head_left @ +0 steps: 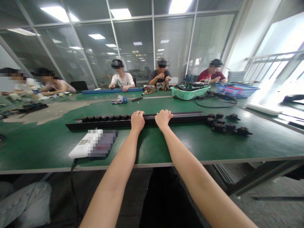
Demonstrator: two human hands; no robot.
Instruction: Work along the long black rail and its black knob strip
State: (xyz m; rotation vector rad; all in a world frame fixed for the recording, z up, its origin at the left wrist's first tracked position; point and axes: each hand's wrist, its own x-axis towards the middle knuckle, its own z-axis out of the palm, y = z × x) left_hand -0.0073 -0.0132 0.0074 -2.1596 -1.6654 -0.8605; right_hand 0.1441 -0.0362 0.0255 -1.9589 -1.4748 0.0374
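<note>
A long black rail (185, 119) lies crosswise in front of me on the green table. My left hand (137, 120) is closed over the rail near its middle, with the fingers curled across the top. A short way to the right, my right hand (163, 119) also grips the rail, its fingers bent over the far edge. Left of my hands, a row of round black parts (104, 118) sits along the rail. Similar loose black parts (219, 126) lie in a cluster beyond its right end. The fingertips of both hands are partly hidden.
A white device with a cable (82, 147) and a dark flat item (104, 147) lie near the front edge. Farther back are a crumpled cloth (119, 100), a green basket (190, 93) of cables and a blue basket (239, 91). Several people sit around the table (152, 152).
</note>
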